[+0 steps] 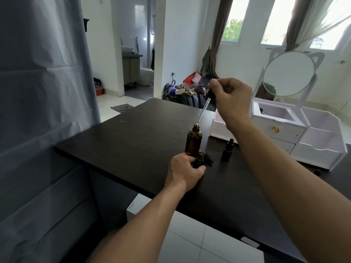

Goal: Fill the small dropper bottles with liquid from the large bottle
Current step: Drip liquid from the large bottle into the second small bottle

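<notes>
Our right hand (230,97) pinches a dropper (206,105) just above the large bottle (193,141) at table centre; our left hand (185,170) grips the small bottle (199,159) nearer us; we should lower straight in

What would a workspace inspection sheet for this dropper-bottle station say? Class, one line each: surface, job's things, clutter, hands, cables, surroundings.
Surface: dark table, matte, no spill seen.
Job's things: large amber bottle upright, uncapped; dropper tilted, tip just above its neck; open small bottle in front of it; capped small bottle upright to the right.
Clutter: loose dropper cap lying beside the open small bottle; small dark cap near the organizer.
Hands: left hand grips the open small bottle; right hand pinches the dropper's bulb.
Cables: nothing seen on the table.
Surroundings: white organizer with round mirror; clothes pile on the floor.
</notes>
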The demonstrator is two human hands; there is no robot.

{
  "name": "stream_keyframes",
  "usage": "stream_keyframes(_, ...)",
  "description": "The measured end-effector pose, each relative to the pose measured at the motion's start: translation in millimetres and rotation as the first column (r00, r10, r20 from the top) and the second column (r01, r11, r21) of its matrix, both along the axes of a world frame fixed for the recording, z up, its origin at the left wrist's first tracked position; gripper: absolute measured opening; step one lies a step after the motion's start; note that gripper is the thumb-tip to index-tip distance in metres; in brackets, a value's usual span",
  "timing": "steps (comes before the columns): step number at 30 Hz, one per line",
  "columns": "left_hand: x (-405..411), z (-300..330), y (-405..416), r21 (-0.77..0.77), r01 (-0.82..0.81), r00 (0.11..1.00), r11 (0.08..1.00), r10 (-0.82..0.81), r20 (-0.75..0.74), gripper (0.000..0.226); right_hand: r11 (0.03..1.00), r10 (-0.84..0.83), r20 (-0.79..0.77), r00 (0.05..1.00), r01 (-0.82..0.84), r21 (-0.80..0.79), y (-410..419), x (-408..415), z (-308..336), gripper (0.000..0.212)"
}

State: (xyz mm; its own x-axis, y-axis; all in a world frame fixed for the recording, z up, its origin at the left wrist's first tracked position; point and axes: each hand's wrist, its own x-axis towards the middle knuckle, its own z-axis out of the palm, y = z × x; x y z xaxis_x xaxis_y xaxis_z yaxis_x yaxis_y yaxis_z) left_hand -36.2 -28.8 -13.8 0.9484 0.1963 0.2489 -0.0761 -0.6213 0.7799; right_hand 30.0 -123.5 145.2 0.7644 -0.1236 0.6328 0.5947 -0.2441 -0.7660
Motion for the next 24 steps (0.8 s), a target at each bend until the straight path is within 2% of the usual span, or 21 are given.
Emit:
stream_keyframes(7, 0.3, 1.8, -1.8, 0.034, -0.038, 0.999, 0.999, 0.039, -0.025, 0.038, 0.992, 0.011, -0.062, 0.998, -0.019, -0.126, 6.1, 6.4, -20.0, 0.014)
stream_keyframes(13, -2.4, 2.0, -1.4, -0.018, -0.039, 0.999, 0.999, 0.039, -0.007, 0.033, 0.954, 0.001, -0.195, 0.981, -0.059, -0.295, 6.3, 10.3, -48.5, 0.018)
stream_keyframes(17, -2.8, 1.3, -1.8, -0.049, -0.026, 1.000, 0.998, 0.025, -0.012, 0.033, 0.936, -0.003, -0.218, 0.976, -0.074, -0.345, 4.1, 11.4, -58.1, 0.021)
stream_keyframes(24, -1.6, 0.7, -1.5, -0.055, -0.038, 0.999, 0.998, 0.037, -0.027, 0.040, 0.936, 0.016, -0.234, 0.972, -0.097, -0.338, 0.1, 6.8, -61.1, 0.023)
